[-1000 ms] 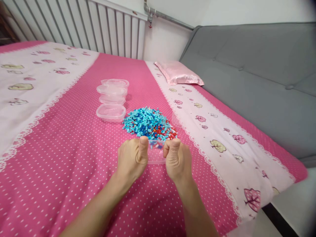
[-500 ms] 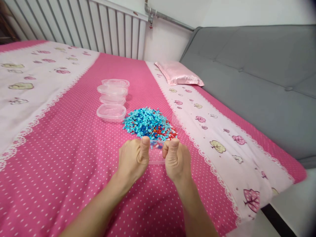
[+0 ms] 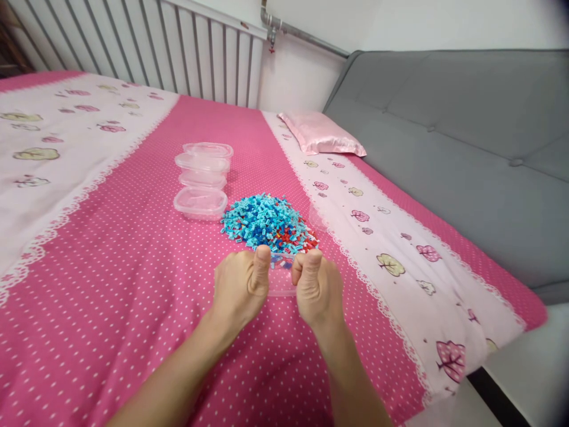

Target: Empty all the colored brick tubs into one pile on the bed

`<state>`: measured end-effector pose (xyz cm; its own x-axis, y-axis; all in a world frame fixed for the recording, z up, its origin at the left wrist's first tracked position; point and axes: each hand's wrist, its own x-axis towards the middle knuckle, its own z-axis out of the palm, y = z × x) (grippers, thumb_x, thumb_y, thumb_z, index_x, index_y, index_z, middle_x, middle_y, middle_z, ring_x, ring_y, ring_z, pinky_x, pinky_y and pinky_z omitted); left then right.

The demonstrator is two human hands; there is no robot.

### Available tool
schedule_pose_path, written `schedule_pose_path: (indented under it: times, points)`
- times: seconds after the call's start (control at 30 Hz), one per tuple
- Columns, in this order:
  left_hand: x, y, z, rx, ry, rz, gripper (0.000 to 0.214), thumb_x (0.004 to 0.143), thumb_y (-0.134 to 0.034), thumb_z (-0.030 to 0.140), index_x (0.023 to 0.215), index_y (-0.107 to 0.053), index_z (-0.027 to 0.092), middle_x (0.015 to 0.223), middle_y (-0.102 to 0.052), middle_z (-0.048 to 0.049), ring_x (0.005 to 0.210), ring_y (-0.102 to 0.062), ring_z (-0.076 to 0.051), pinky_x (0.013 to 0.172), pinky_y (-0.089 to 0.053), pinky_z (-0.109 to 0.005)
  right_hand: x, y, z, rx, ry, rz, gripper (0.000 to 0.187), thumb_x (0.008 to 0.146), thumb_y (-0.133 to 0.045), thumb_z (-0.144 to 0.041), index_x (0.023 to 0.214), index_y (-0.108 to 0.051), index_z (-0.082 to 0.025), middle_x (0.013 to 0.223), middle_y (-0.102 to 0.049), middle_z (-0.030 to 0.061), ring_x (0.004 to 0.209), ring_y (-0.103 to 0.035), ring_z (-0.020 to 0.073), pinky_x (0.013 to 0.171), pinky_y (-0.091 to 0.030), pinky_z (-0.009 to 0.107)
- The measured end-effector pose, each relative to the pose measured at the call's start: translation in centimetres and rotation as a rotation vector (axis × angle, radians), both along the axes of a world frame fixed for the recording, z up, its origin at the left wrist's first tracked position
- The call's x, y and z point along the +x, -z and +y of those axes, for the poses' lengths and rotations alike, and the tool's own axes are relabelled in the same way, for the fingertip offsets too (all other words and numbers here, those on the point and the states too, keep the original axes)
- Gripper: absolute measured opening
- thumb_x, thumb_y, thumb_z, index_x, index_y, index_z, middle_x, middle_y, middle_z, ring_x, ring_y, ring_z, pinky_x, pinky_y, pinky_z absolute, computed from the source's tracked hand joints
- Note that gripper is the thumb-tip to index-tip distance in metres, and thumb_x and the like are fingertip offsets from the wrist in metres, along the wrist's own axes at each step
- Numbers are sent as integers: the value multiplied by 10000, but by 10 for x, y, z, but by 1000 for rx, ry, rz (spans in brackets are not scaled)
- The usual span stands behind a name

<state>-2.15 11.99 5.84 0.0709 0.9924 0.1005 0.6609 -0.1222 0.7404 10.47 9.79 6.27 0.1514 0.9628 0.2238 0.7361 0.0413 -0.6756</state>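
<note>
A small clear plastic container (image 3: 281, 280) is gripped between both my hands on the pink dotted bedspread. My left hand (image 3: 240, 286) is closed on its left side, thumb up along the rim. My right hand (image 3: 316, 287) is closed on its right side. Right behind the container lies a heap of small light blue, dark blue and red plastic pieces (image 3: 267, 223). A few pieces show through the container's far wall.
Several clear containers (image 3: 202, 181) stand in a row behind and left of the heap. A pink satin pillow (image 3: 320, 133) lies at the back right. A grey sofa (image 3: 453, 148) borders the bed on the right, a white radiator (image 3: 169, 47) stands behind.
Both hands stay on the container with hardly any movement; the view has shifted slightly.
</note>
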Motion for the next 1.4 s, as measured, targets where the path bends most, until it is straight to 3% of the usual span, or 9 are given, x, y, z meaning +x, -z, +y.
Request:
schedule_pose_path:
  times: [0.63,0.77,0.87,0.93,1.1,1.23,1.3,1.4]
  points:
    - [0,-3,-3,-2,28,12,766,681,165,801,429,-276,228,439,-359,-28,450,-329,-148,527,-165,-303,1,-1,-2,-18,-6,-2,796,800,133,-716,474,-372,-193,477,-487,28,484,-459,124,518,-264,255]
    - [14,-1,-15,20,151,35,716,785,70,742,436,-265,214,432,-278,3,425,-266,-126,518,-120,-305,21,0,4,-101,44,13,785,845,50,-690,493,-451,-199,521,-536,40,553,-515,148,563,-312,262]
    - [27,0,-26,-2,355,31,669,854,-67,687,461,-295,196,451,-285,16,429,-275,-111,513,-123,-301,49,4,11,-138,105,-3,691,873,-132,-679,559,-516,-198,542,-539,29,596,-526,166,587,-326,267]
    - [32,-5,-25,-25,424,77,626,872,-195,655,482,-342,188,463,-335,17,446,-303,-108,516,-134,-294,68,9,15,-157,124,-13,594,856,-272,-675,654,-554,-194,562,-537,6,585,-512,163,582,-327,264]
    - [21,-43,19,80,278,187,519,845,-385,580,534,-521,188,494,-467,6,480,-366,-114,517,-181,-280,82,27,29,-353,13,-2,502,837,-411,-605,1024,-576,-170,660,-587,-2,619,-546,177,575,-341,259]
    - [-1,-75,59,210,55,124,486,808,-462,557,503,-518,183,439,-406,30,443,-337,-97,488,-200,-270,66,41,44,-476,-129,52,576,840,-455,-553,1239,-492,-139,753,-620,36,702,-579,190,612,-369,259]
    - [-11,-75,73,262,-31,62,483,808,-471,547,496,-513,181,416,-353,44,432,-321,-90,473,-202,-264,57,47,50,-490,-164,28,544,845,-483,-478,1264,-486,-132,784,-623,50,705,-571,181,609,-362,251]
    - [-26,-51,92,242,-93,-4,465,798,-503,533,496,-503,178,411,-313,57,424,-300,-82,463,-211,-256,45,52,58,-479,-197,3,451,859,-469,-314,1270,-492,-132,758,-617,44,674,-552,162,594,-343,240]
